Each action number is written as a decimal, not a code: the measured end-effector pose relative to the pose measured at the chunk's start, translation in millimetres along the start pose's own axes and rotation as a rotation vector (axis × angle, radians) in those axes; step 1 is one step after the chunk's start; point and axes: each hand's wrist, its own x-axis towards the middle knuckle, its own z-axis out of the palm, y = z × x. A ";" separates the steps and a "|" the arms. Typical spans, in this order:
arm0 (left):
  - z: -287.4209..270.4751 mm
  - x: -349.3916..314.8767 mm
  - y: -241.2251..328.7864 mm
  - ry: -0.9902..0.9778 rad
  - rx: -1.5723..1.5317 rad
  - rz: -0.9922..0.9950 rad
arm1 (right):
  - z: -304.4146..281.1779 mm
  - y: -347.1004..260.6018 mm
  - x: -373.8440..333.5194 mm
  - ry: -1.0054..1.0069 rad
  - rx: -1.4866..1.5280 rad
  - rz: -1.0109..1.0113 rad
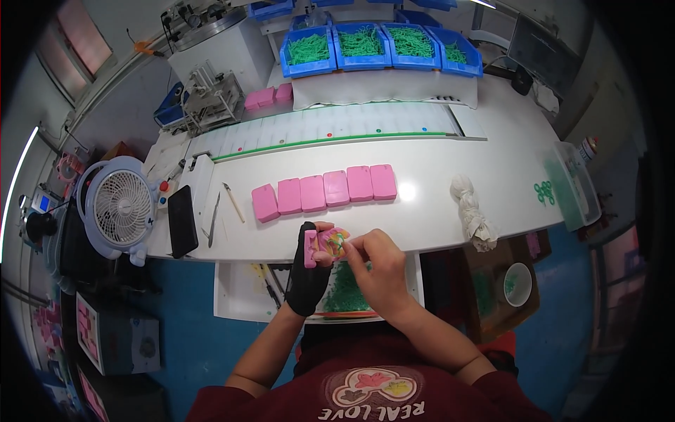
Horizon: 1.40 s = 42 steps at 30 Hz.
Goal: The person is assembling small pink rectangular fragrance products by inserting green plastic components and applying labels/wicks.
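Shirt fabric [281,404], dark red, lies nearest the camera, at 6 o'clock. Take clock directions from the held pink piece [310,254], with 12 o'clock pointing away from the wearer.

A white drawer [230,295] stands out beneath the table edge at 6 o'clock; green pieces [346,288] lie in it at 5 o'clock.

Above the drawer, the left hand [306,274], in a black glove with bare fingertips, has its fingers wrapped round the pink piece. Just beside this piece, at 3 o'clock, sits a small part [337,244] in pink, yellow and green; whether the two are joined cannot be told. The right hand [380,261], bare, has thumb and forefinger narrowed at the part's 3 o'clock edge. Whether they grip or only press cannot be told.

Recommended handling: brace the pink piece firmly with the left hand; work the edge with light fingertip pressure; support the part close to the contact point. Thin green sections would probably stretch or tear under a sharp pull.

Farther out, six pink blocks [311,193] form a row from 10 to 1 o'clock. Tweezers [213,221] lie between 9 and 10 o'clock, a white cloth bundle [471,211] between 2 and 3. Farthest, blue bins [307,69] of green pieces stand at 12 o'clock.
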 end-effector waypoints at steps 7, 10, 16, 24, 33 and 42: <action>-4.1 3.0 -4.8 0.011 -0.152 0.021 | -3.7 2.7 7.3 0.051 0.338 0.292; -9.4 4.3 -0.9 0.160 0.338 -0.004 | -8.2 22.1 6.4 0.013 0.596 0.508; -16.1 9.8 -7.0 0.280 0.588 0.166 | -17.7 29.8 2.6 0.095 0.579 0.488; -4.6 12.4 -9.1 0.179 1.047 0.450 | -19.1 35.5 -8.5 0.097 0.571 0.514; 0.6 1.9 36.1 -0.157 0.509 0.269 | -31.5 3.5 -18.3 -0.044 0.014 0.035; -0.6 -6.3 29.0 -0.151 0.452 0.202 | -29.2 2.7 -22.5 -0.065 -0.081 -0.066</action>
